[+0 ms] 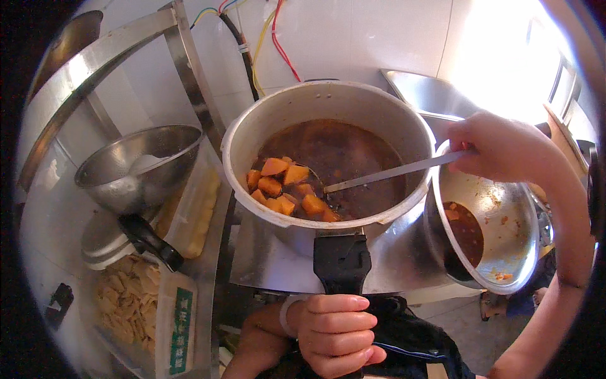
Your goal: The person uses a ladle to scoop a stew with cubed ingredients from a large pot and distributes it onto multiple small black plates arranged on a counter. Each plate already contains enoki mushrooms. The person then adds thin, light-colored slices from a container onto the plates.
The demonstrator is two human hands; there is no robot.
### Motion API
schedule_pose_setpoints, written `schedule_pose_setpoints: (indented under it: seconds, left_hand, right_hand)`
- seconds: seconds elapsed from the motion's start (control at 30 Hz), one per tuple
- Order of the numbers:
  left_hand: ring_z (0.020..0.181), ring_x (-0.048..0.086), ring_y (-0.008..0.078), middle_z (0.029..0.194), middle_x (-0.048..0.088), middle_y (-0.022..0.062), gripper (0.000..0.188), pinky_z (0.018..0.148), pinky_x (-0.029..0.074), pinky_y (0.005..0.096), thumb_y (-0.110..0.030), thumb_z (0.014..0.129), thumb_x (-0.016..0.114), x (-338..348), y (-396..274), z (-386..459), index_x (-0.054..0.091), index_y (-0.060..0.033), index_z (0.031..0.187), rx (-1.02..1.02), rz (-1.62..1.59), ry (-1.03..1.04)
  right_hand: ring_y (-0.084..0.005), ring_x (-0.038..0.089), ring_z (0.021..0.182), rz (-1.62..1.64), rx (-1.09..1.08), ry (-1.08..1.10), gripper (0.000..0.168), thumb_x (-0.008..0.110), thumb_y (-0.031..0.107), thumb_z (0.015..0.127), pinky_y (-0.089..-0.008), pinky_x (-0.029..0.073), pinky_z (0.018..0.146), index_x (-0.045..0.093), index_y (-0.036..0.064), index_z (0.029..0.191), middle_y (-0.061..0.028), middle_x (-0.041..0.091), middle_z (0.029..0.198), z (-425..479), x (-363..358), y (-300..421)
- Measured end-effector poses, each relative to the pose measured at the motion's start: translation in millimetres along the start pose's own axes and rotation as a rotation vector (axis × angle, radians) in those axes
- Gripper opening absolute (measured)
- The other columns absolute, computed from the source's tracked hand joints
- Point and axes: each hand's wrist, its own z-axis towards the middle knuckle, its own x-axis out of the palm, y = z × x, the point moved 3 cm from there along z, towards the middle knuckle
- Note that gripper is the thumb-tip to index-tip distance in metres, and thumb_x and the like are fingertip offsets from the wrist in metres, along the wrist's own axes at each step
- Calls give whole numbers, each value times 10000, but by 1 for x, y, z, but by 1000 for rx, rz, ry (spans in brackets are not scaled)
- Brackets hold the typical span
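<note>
A large metal pressure-cooker pot [265, 111] without its lid stands before me, partly filled with dark brown broth [326, 137]. My left hand [336, 334] is closed around its black handle [342, 259] at the front. The handle of a metal ladle [393, 171] is in my right hand [492, 147], above the pot's right rim. The ladle's bowl is down in the broth, mostly hidden by orange chunks of food [293, 175], which gather at the pot's left side. Right of the pot, below my right hand, a steel bowl [506, 222] holds brown liquid and a few orange bits.
On the left are a steel colander [142, 184], a pot lid with a black handle [149, 241] and a plastic tub [177, 303] of pale slices. A steel frame [94, 71] rises there. Wires [241, 52] hang on the wall. A steel pan [421, 92] stands behind the pot.
</note>
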Motion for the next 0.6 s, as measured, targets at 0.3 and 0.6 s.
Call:
schedule_pose_setpoints:
  seconds: [0.3, 0.6]
  left_hand:
    - [803, 586, 140, 870, 578, -17, 291, 738, 492, 300, -218, 794, 705, -4, -4, 2, 472, -140, 949, -5, 40, -15]
    - [718, 550, 149, 751, 543, -38, 204, 700, 445, 345, -229, 817, 669, 23, 7, 1, 485, -156, 862, 140, -69, -347]
  right_hand:
    - [-297, 587, 681, -17, 51, -87, 154, 645, 174, 773, -384, 468, 620, 589, 77, 878, -119, 602, 770, -37, -1, -2]
    - [-251, 621, 604, -135, 17, -308, 116, 663, 201, 760, -344, 498, 592, 637, 103, 816, -87, 610, 673, -88, 5, 1]
